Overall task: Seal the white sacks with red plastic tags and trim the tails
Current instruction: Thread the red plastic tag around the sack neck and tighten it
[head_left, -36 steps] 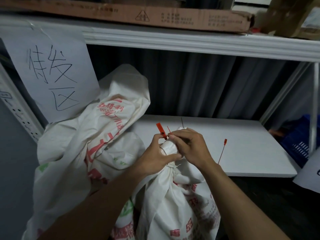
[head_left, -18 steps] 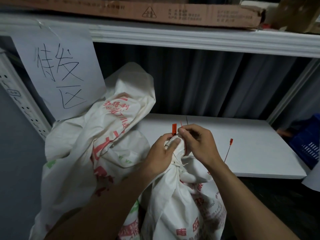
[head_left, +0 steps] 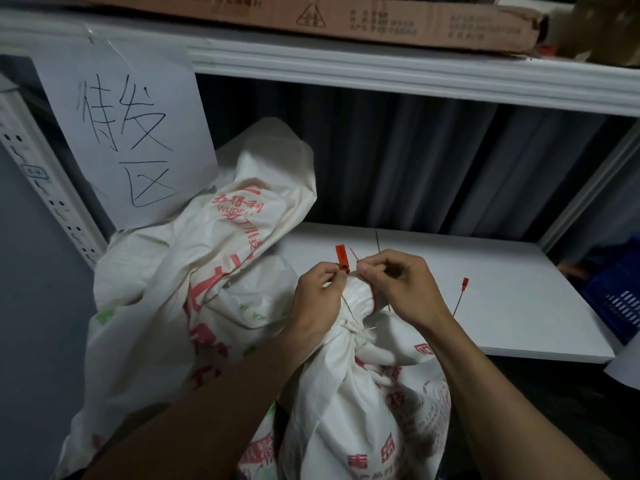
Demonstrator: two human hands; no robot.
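Note:
A white sack [head_left: 367, 403] with red print stands in front of me, its neck bunched and tied with string. My left hand [head_left: 317, 299] pinches the flat head of a red plastic tag [head_left: 342, 258] just above the neck. My right hand [head_left: 398, 289] pinches the tag's thin red tail beside that head, over the top of the neck. More thin strips are in my right hand: a dark tip sticks up and a spare red tag [head_left: 460, 295] sticks out to the right. A second white sack [head_left: 194, 278] slumps on the left.
A white shelf board [head_left: 485, 292] lies behind the sacks, under an upper shelf [head_left: 381, 64] bearing a flat cardboard box [head_left: 346, 19]. A handwritten paper sign [head_left: 124, 133] hangs at the left. A blue crate [head_left: 620, 289] sits at the far right.
My hands have come apart slightly above the neck. The tag's head, tilted left a second ago, now stands nearly upright in my left fingers. My view has shifted a little.

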